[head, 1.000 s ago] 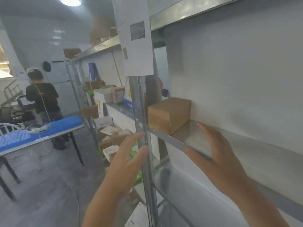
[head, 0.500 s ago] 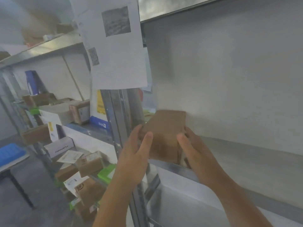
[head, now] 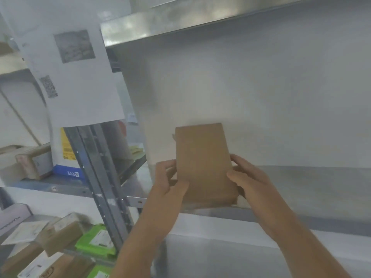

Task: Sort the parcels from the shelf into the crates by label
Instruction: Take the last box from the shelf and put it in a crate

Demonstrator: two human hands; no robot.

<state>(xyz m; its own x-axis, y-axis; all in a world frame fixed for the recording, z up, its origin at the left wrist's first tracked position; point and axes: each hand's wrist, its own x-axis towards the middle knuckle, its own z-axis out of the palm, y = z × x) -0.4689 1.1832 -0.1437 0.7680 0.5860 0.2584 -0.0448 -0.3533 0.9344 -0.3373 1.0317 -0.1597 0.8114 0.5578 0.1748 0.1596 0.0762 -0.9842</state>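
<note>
A plain brown cardboard parcel (head: 202, 161) stands at the front left of a metal shelf (head: 301, 187). My left hand (head: 166, 185) grips its left side, thumb on the near face. My right hand (head: 251, 181) grips its right side, fingers curled round the edge. No label shows on the face turned toward me. No crates are in view.
A steel upright (head: 96, 177) with a printed sheet (head: 74, 77) taped to it stands left of the parcel. Beyond it the neighbouring rack holds several boxes (head: 32, 165), and green packages (head: 96, 241) lie lower down. Another shelf (head: 180, 21) runs overhead.
Both hands went from reaching toward the shelf to gripping the parcel on either side. The view swung right and moved closer to the shelf.
</note>
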